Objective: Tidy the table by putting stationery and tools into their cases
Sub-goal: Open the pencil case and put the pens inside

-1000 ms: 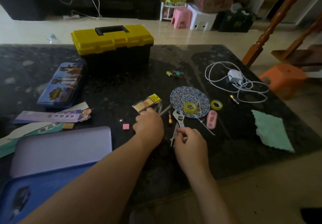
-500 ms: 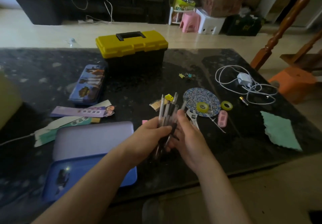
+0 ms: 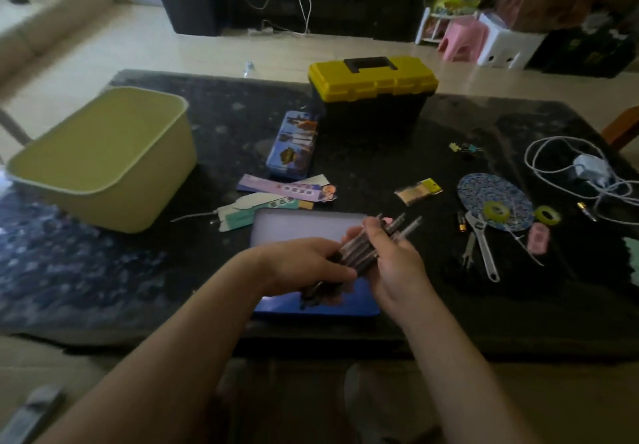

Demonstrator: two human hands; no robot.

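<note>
Head view: the left hand point(image 3: 304, 267) and right hand point(image 3: 394, 263) both curl round a loose bundle of pens point(image 3: 359, 250) just above the open pencil case point(image 3: 294, 225), and, as I judge, a slack grip could let pens slide out beside the case onto the bench point(image 3: 380, 174).

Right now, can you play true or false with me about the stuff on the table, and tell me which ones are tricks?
1. The left hand and the right hand both hold the bundle of pens. True.
2. The yellow toolbox is open. False: its lid is shut.
3. The wrench is inside the toolbox. False: it lies on the table, beside the patterned disc.
4. The green tub stands on the left part of the table. True.
</note>
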